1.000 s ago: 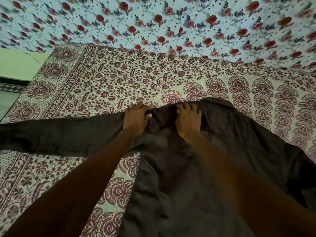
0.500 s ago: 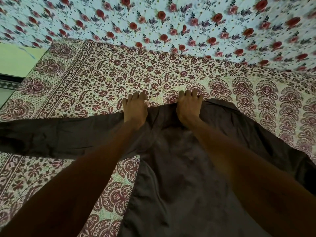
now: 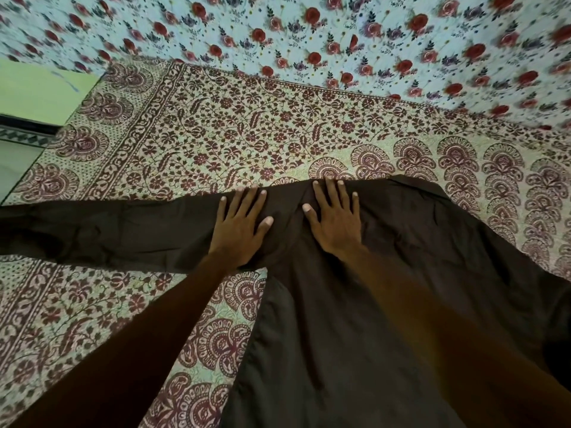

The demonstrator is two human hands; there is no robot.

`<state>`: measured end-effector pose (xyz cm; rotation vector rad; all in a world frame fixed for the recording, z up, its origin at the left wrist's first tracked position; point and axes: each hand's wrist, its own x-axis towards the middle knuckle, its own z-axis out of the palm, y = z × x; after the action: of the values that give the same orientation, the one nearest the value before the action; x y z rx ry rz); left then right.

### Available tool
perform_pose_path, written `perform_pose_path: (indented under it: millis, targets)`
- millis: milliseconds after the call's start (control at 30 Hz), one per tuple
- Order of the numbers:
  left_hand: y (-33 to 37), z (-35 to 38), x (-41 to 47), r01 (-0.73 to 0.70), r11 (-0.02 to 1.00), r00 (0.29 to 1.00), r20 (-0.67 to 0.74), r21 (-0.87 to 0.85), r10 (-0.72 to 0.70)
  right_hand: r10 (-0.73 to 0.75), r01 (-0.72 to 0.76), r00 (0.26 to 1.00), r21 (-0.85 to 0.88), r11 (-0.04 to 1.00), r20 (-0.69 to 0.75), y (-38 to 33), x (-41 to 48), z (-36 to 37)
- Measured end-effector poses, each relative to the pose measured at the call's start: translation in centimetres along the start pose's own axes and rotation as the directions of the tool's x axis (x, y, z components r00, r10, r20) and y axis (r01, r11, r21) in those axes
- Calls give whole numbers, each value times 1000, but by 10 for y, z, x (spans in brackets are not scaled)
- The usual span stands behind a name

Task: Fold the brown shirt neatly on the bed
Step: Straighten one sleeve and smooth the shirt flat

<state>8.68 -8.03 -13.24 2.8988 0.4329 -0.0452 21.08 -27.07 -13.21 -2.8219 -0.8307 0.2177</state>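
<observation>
On the bed, the brown shirt lies spread flat over a maroon-printed bedspread. Its collar end points away from the person and its body runs back toward the bottom of the view. One sleeve stretches straight out to the person's left. The other side of the shirt slopes off to the right, where the frame edge cuts it, so how that sleeve lies cannot be told.

Both hands rest palm-down near the collar. The left hand has its fingers straight and spread on the shoulder where the sleeve begins. The right hand lies equally flat just beside the middle of the collar, its fingertips reaching the top edge. Neither hand grips or pinches cloth; they only press on it. A few creases show between and around them.

Judged from how things lie, the task is at its very start. Laying out and smoothing look nearly done, but no fold has been made. The left sleeve is not tucked in and the sides are not brought over. Nearly everything is left to do: both sleeves, the sides, then the length folded up.

Beyond the bedspread, a pale blue rose-print sheet covers the far part of the bed.
</observation>
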Motion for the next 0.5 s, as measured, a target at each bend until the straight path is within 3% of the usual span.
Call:
perform_pose_path:
  millis: [100, 233, 333, 433, 500]
  targets:
    - [1, -12, -9, 106, 978, 982, -138, -179, -131, 29, -29, 999, -12, 1000, 21, -4, 0, -4]
    - [-23, -21, -33, 446, 874, 826, -285, -195, -486, 123, -123, 988, 0, 992, -97, -37, -8, -20]
    - [-55, -27, -49, 601, 771, 729, -253, -211, -637, -85, 95, 989, 85, 992, -119, -84, -23, -21]
    - [-89, -37, -61, 616, 759, 749, -144, -209, -647, -332, 327, 943, 150, 933, 9, -138, -34, -6]
    - [-115, -42, -71, 603, 784, 778, -112, -146, -619, -364, 344, 928, 191, 920, 84, -174, -36, 4]
